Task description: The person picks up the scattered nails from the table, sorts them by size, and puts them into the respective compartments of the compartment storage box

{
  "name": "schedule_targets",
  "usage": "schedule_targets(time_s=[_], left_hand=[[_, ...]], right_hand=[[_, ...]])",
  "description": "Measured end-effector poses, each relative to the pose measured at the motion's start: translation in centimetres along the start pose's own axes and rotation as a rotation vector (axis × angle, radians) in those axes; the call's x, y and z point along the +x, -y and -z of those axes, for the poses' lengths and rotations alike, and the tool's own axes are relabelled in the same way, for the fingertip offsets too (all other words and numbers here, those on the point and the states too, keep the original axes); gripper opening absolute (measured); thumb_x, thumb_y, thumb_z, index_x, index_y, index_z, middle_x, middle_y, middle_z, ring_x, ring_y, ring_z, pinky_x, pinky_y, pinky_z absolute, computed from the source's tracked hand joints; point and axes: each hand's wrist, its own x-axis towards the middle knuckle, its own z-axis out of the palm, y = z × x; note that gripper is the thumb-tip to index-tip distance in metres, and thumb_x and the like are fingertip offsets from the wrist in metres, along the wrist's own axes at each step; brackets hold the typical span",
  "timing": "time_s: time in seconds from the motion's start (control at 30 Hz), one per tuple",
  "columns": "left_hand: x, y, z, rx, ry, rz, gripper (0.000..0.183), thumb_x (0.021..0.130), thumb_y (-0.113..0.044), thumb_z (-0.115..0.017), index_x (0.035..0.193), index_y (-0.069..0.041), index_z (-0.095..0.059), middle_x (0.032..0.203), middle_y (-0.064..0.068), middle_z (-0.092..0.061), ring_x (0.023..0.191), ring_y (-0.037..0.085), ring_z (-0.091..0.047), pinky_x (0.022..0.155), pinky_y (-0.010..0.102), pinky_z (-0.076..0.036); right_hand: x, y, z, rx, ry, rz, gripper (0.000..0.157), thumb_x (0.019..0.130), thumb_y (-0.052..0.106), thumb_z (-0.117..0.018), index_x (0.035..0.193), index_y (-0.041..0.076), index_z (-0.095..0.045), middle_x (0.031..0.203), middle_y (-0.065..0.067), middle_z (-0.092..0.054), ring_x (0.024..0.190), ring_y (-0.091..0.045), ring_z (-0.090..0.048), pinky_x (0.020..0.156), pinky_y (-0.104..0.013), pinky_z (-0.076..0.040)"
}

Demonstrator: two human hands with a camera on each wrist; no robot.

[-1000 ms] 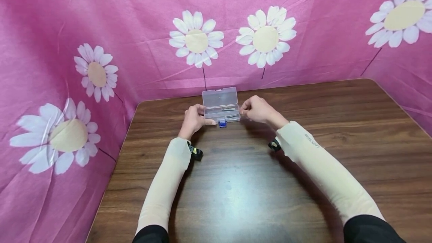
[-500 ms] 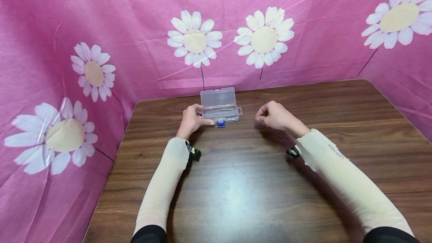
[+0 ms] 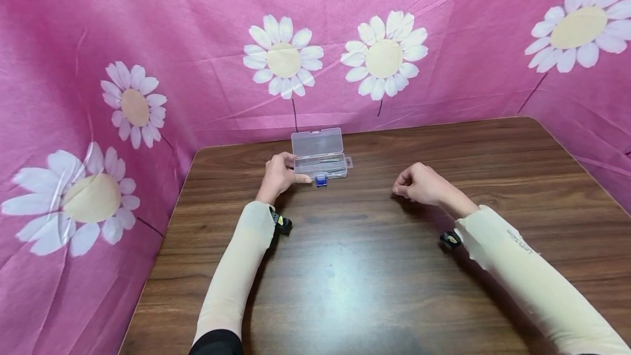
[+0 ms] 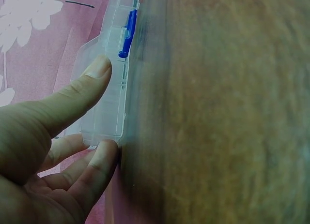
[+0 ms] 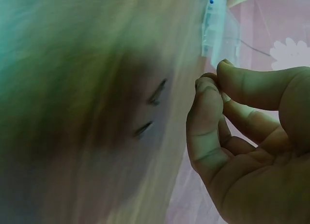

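Observation:
A clear plastic box (image 3: 307, 166) stands at the back of the table with its lid (image 3: 317, 142) raised. Slender metal pieces (image 3: 331, 160) lie in its compartments, and a blue latch (image 3: 321, 181) hangs at the front. My left hand (image 3: 279, 177) holds the box's left end, thumb (image 4: 97, 71) along the front wall and fingers at the end. To the right of the box, my right hand (image 3: 425, 186) is over the table, fingers curled and thumb meeting the index finger; nothing shows between them. Two small dark screw-like pieces (image 5: 157, 92) lie on the table beside it in the right wrist view.
The brown wood-grain table (image 3: 335, 267) extends toward me and to both sides. A pink cloth with white flowers (image 3: 340, 86) hangs behind and at the sides. A clear hanging tab (image 3: 349, 162) juts from the box's right end.
My right hand has moved away from the box's right end, rightward and toward me. The left hand stays on the box, which remains in place with its lid up.

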Motion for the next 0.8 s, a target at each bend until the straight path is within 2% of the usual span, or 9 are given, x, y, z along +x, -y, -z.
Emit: schedule_targets(time_s=[0.37, 0.57, 0.8], left_hand=[[-0.1, -0.1, 0.1, -0.004, 0.004, 0.012, 0.074, 0.061, -0.023, -0.099, 0.124, -0.001, -0.067, 0.106, 0.014, -0.070, 0.105, 0.031, -0.059, 0.090, 0.039, -0.050], [0.0, -0.2, 0.1, 0.000, 0.012, 0.025, 0.074, 0.062, -0.024, -0.099, 0.125, -0.002, -0.067, 0.108, 0.014, -0.069, 0.106, 0.030, -0.059, 0.092, 0.039, -0.050], [-0.1, -0.3, 0.1, 0.008, 0.009, 0.026, 0.075, 0.061, -0.023, -0.099, 0.125, -0.001, -0.066, 0.107, 0.015, -0.070, 0.106, 0.030, -0.060, 0.092, 0.039, -0.050]], right_hand=[[-2.1, -2.2, 0.3, -0.022, 0.008, -0.053, 0.009, 0.091, 0.013, -0.073, 0.083, 0.009, -0.075, 0.067, 0.002, -0.064, 0.060, -0.015, -0.058, 0.061, -0.034, -0.048], [-2.6, -2.9, 0.4, -0.075, -0.034, -0.047, 0.009, 0.085, 0.015, -0.078, 0.078, 0.012, -0.073, 0.072, 0.005, -0.065, 0.068, -0.015, -0.054, 0.068, -0.034, -0.044], [-2.8, -3.1, 0.4, -0.118, -0.035, -0.052, 0.015, 0.084, 0.019, -0.080, 0.074, 0.014, -0.070, 0.072, 0.005, -0.064, 0.070, -0.017, -0.054, 0.072, -0.037, -0.044]])
